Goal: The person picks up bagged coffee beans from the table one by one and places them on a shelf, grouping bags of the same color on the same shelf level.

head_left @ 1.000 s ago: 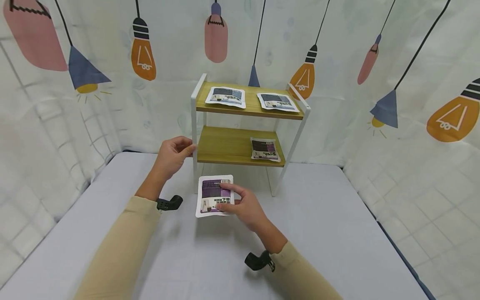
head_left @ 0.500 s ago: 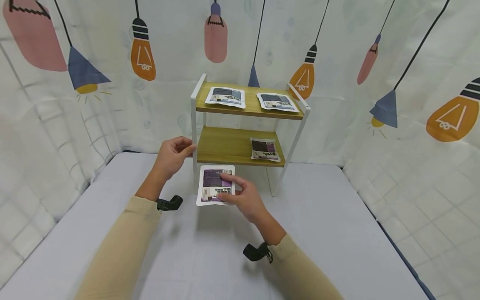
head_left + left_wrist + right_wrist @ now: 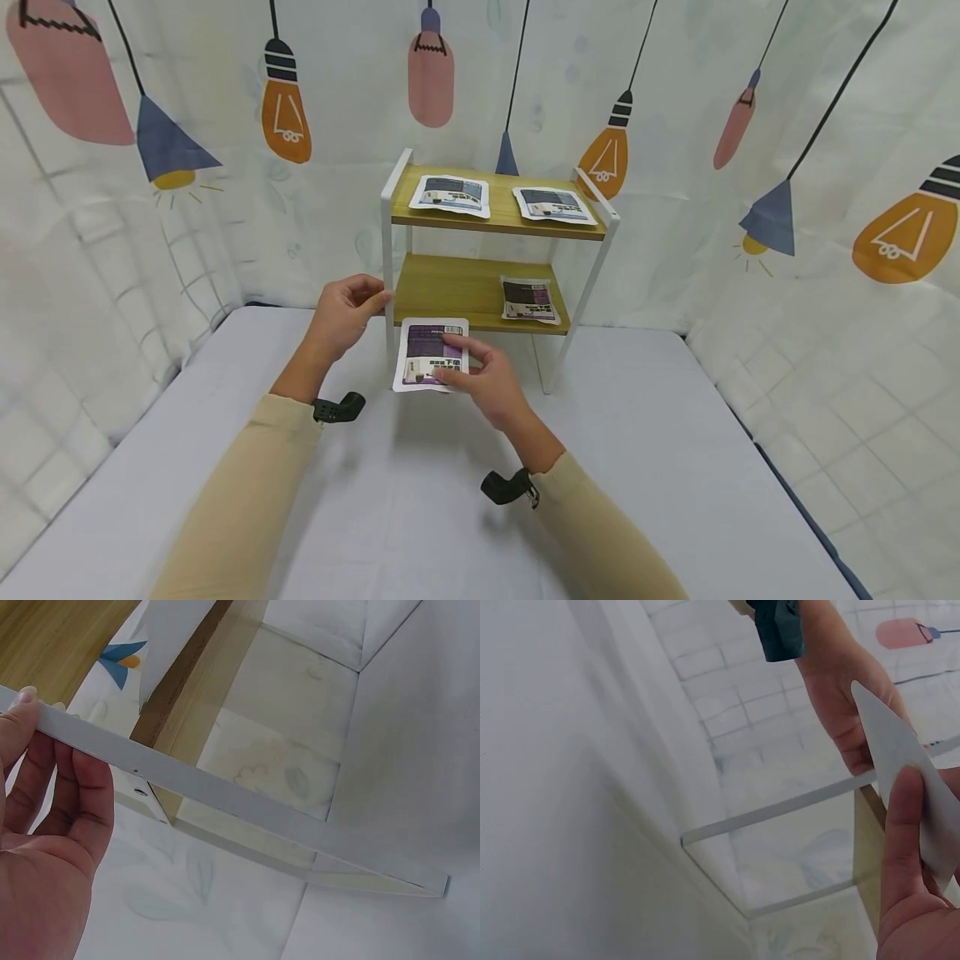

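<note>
My left hand [image 3: 345,312] pinches the white front left post [image 3: 225,796] of a small two-tier shelf [image 3: 457,279], thumb on one side and fingers behind. My right hand [image 3: 491,379] pinches a flat purple-and-white pouch [image 3: 422,362] by its right side, thumb and a finger on its printed face. The pouch hangs in the air in front of the lower shelf's front edge, its top overlapping that edge in the head view. In the right wrist view the white back of the pouch [image 3: 889,742] shows, tilted, with fingers around it.
A dark purple pouch [image 3: 530,300] lies at the lower shelf's right end. On the upper shelf lie two blue-and-white pouches, one left [image 3: 450,195] and one right [image 3: 553,205]. The shelf stands on a white-covered table [image 3: 637,467] before a patterned curtain [image 3: 675,108].
My right hand has moved the purple-and-white pouch forward toward the lower shelf's front edge. My left hand has stayed on the post.
</note>
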Available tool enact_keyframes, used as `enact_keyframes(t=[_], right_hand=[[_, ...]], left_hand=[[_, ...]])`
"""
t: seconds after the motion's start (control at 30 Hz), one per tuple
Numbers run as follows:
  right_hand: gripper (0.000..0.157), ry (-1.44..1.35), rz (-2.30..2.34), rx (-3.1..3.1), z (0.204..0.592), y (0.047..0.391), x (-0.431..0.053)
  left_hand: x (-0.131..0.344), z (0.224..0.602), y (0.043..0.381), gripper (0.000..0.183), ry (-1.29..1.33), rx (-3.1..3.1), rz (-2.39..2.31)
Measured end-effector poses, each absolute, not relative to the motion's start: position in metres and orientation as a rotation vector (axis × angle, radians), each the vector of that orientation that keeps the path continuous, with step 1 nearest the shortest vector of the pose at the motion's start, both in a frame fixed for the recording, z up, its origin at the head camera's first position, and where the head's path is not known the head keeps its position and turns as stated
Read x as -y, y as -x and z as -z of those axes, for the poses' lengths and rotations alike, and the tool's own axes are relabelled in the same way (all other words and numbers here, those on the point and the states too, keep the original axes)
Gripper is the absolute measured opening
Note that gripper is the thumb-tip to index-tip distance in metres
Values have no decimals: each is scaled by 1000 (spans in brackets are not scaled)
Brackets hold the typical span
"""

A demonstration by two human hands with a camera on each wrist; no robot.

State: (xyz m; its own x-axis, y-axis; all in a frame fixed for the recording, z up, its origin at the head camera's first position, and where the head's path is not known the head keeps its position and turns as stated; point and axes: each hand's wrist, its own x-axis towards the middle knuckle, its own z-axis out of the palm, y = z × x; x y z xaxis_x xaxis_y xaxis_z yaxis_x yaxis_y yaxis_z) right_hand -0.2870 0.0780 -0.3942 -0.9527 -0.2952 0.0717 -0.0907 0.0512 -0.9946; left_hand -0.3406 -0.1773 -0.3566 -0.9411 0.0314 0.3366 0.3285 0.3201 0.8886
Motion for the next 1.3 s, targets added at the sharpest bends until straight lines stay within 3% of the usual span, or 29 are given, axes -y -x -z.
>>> enact_keyframes(t=[1.3], right_hand=[[74,485,2072,-1937,372,301,-79]], left_hand=[[178,357,341,37,362,2320,1635]])
